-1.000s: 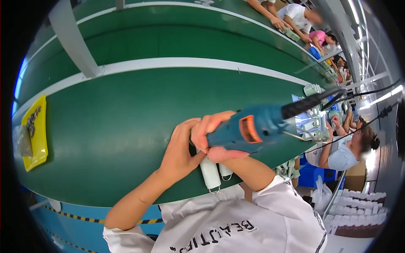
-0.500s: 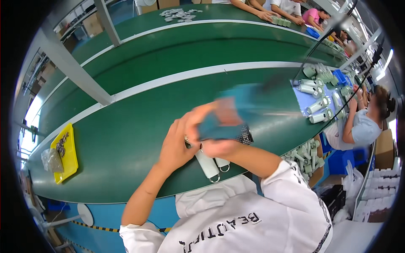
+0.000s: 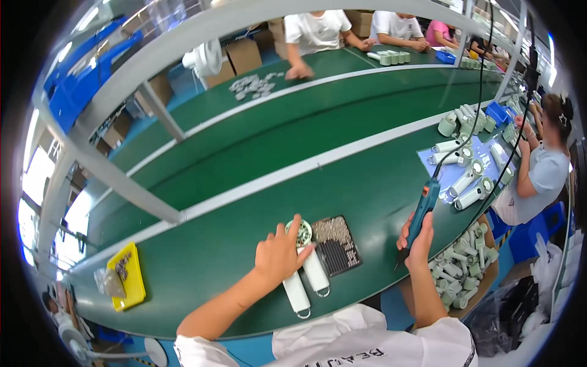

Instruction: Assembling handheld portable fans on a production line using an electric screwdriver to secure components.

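My right hand (image 3: 420,240) is wrapped round a teal and black electric screwdriver (image 3: 424,211), raised to the right with its bit slanting down and a cord running up. Two pale handheld-fan bodies lie side by side: a left fan handle (image 3: 296,296) and a right fan handle (image 3: 316,273), each with a loop at the near end. A round fan head (image 3: 300,231) with green inner parts shows beyond the handles. Over the fans rests my left hand (image 3: 276,260), index finger stretched and thumb apart. It hides part of them. Close to its right lies a black screw tray (image 3: 338,260) full of small screws.
A yellow tray (image 3: 136,278) with small parts and a plastic bag sits left. More pale fans (image 3: 468,177) lie on a blue sheet at right, near a co-worker (image 3: 546,171). A cardboard box of pale parts (image 3: 460,269) stands right of my arm. Other people work across the belt.
My right hand has swung the screwdriver away from the fans, out to the right. My left hand has loosened and spread over them. The view has shifted, exposing the screw tray.
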A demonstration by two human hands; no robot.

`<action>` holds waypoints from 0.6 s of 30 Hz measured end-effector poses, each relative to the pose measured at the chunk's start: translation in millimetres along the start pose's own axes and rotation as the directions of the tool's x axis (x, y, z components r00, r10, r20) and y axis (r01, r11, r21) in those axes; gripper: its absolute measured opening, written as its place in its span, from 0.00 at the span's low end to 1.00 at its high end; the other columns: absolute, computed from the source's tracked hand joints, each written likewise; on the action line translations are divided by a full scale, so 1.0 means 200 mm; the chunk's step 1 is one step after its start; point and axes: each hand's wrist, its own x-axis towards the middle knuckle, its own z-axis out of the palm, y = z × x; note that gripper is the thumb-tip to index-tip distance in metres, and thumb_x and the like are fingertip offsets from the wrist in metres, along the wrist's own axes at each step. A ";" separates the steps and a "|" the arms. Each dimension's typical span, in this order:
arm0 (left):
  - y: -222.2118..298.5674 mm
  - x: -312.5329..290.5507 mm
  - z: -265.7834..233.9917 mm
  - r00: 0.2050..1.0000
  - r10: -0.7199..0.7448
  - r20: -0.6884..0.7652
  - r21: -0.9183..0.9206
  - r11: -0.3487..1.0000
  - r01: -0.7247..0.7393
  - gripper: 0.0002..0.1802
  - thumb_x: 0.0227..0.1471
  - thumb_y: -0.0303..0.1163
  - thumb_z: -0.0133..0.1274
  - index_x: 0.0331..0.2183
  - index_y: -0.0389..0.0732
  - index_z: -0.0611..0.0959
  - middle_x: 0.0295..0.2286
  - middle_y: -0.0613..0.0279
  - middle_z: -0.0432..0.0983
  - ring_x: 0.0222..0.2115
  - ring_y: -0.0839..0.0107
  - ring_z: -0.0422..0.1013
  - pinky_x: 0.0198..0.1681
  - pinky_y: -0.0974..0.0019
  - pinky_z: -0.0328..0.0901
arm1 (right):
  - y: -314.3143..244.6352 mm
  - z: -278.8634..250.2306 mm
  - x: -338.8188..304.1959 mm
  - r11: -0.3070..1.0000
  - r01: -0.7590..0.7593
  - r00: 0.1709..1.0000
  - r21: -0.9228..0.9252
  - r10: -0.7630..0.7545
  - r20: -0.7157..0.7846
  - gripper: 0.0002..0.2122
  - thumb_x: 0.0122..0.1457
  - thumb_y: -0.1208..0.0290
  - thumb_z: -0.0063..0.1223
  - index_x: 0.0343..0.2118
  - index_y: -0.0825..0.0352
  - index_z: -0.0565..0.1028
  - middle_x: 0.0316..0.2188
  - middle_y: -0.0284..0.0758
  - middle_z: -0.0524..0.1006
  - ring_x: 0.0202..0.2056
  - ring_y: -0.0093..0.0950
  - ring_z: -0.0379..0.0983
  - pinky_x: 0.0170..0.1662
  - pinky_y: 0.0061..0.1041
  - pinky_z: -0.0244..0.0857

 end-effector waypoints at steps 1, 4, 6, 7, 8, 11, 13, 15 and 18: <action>0.00 0.01 -0.02 0.998 -0.011 0.059 0.020 1.000 0.010 0.38 0.53 0.56 0.50 0.57 0.41 0.65 0.34 0.45 0.75 0.25 0.50 0.76 0.25 0.54 0.71 | 0.03 -0.02 0.01 0.997 -0.066 0.996 0.039 0.068 -0.061 0.25 0.63 0.38 0.33 0.34 0.61 0.65 0.14 0.29 0.62 0.10 0.20 0.56 0.12 0.22 0.52; -0.09 0.05 -0.04 0.990 -0.016 0.139 -0.068 0.997 0.025 0.38 0.53 0.56 0.51 0.57 0.41 0.64 0.35 0.45 0.75 0.29 0.49 0.76 0.28 0.52 0.72 | 0.06 -0.09 0.03 0.983 -0.109 0.980 0.148 0.132 -0.152 0.24 0.64 0.40 0.33 0.34 0.60 0.66 0.14 0.28 0.63 0.10 0.19 0.56 0.12 0.22 0.52; -0.21 0.14 -0.06 0.993 -0.008 0.120 -0.056 0.998 0.015 0.37 0.53 0.54 0.52 0.56 0.41 0.63 0.39 0.47 0.76 0.34 0.50 0.77 0.35 0.50 0.72 | 0.09 -0.12 0.04 0.968 -0.163 0.956 0.193 0.203 -0.210 0.24 0.64 0.40 0.33 0.34 0.60 0.66 0.14 0.28 0.63 0.09 0.20 0.56 0.12 0.22 0.52; -0.33 0.24 -0.03 0.999 0.031 0.024 -0.036 0.999 -0.030 0.37 0.52 0.52 0.53 0.56 0.42 0.63 0.39 0.46 0.76 0.34 0.50 0.77 0.36 0.51 0.72 | 0.12 -0.13 0.05 0.969 -0.183 0.949 0.167 0.219 -0.227 0.24 0.64 0.41 0.34 0.34 0.62 0.66 0.13 0.29 0.64 0.09 0.20 0.58 0.12 0.23 0.53; -0.42 0.34 -0.01 0.995 0.078 -0.059 -0.022 0.997 -0.080 0.37 0.52 0.50 0.55 0.57 0.43 0.63 0.40 0.45 0.76 0.34 0.50 0.77 0.37 0.51 0.72 | 0.13 -0.13 0.06 0.970 -0.166 0.944 0.179 0.209 -0.254 0.24 0.64 0.41 0.34 0.34 0.62 0.66 0.13 0.29 0.64 0.09 0.20 0.58 0.12 0.23 0.53; -0.62 0.92 0.00 0.999 -0.001 -0.050 0.041 0.999 0.003 0.36 0.51 0.44 0.56 0.58 0.46 0.62 0.38 0.43 0.78 0.36 0.46 0.76 0.40 0.49 0.69 | 0.19 -0.14 0.03 0.979 -0.157 0.977 -0.129 0.135 -0.165 0.23 0.65 0.47 0.40 0.37 0.68 0.67 0.14 0.32 0.65 0.11 0.21 0.62 0.13 0.23 0.57; -0.69 1.33 0.04 0.995 -0.003 -0.104 0.011 1.000 0.005 0.33 0.53 0.45 0.53 0.57 0.44 0.65 0.37 0.43 0.78 0.36 0.45 0.75 0.40 0.50 0.69 | 0.15 -0.15 0.03 0.917 -0.146 0.977 -0.372 0.074 -0.200 0.18 0.64 0.56 0.48 0.41 0.70 0.69 0.14 0.29 0.67 0.12 0.20 0.63 0.15 0.23 0.58; -1.04 1.68 0.07 0.995 -0.089 -0.037 0.016 0.996 0.090 0.35 0.55 0.51 0.48 0.58 0.43 0.66 0.40 0.45 0.77 0.39 0.48 0.75 0.41 0.50 0.68 | 0.12 -0.07 0.04 0.816 -0.097 0.988 -0.570 0.009 -0.155 0.17 0.63 0.56 0.51 0.39 0.69 0.70 0.14 0.28 0.69 0.13 0.18 0.65 0.17 0.22 0.59; -1.78 1.97 0.27 0.988 -0.119 -0.099 -0.230 0.969 0.094 0.36 0.55 0.53 0.48 0.60 0.48 0.64 0.44 0.54 0.77 0.43 0.54 0.75 0.46 0.54 0.68 | 0.09 0.05 0.06 0.825 -0.071 0.993 -0.561 0.006 -0.118 0.17 0.62 0.55 0.52 0.38 0.68 0.71 0.14 0.28 0.69 0.13 0.18 0.65 0.17 0.22 0.59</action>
